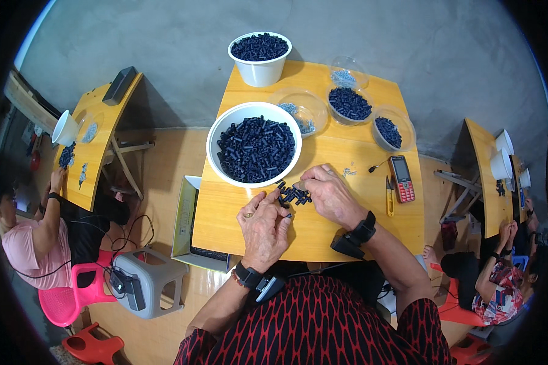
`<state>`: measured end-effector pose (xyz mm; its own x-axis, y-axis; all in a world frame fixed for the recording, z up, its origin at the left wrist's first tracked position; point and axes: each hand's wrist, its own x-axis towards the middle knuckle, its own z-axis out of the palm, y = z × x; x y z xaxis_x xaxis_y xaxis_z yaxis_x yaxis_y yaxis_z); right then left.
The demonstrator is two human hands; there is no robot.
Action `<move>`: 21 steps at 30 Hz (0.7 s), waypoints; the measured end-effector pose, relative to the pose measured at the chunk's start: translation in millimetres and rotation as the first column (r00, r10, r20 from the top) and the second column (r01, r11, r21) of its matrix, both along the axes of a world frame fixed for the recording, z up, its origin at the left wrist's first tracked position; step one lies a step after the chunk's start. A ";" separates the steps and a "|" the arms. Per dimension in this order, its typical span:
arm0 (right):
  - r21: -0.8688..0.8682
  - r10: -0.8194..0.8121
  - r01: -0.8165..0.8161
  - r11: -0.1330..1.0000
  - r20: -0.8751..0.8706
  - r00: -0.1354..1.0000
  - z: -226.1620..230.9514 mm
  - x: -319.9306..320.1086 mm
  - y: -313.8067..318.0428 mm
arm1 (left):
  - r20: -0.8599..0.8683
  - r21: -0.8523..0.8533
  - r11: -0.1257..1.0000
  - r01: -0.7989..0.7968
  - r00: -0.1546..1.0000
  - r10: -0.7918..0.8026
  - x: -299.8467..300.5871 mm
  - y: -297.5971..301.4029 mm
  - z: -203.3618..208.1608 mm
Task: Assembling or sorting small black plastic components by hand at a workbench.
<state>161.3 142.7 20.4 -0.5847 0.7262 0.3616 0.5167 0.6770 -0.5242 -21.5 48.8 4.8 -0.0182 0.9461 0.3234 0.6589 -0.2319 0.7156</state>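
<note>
Many small black tubes (293, 195) look light, stiff; right hand (330, 193) pinches one endwise, left hand (263, 226) fingers curled on another.

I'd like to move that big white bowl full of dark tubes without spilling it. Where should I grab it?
Grip the big white bowl by its rim, from the far left edge, probably with a second hand on the far side. The rim is wide, round and bare there, while the near edge is crowded by the left hand, right hand and the small pile of dark tubes.
</note>
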 end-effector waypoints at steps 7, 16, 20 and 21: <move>-0.045 -0.033 0.029 0.999 -0.098 0.995 1.7 -2.4 5.5 | 0.024 0.014 1.000 0.012 1.000 -0.012 -2.2 -1.9 -1.8; -0.043 0.017 -0.016 0.999 0.014 1.000 -1.3 -20.7 7.3 | -0.030 -0.009 1.000 -0.016 0.999 0.016 1.0 1.5 -2.8; -0.021 0.020 -0.019 1.000 0.057 0.998 -2.6 -21.2 6.6 | -0.047 -0.040 0.999 -0.006 0.999 0.005 0.9 2.3 -1.1; -0.003 0.024 -0.024 1.000 0.040 0.999 -1.7 -20.7 5.9 | -0.055 -0.056 0.998 0.001 0.999 -0.004 0.8 1.8 -0.5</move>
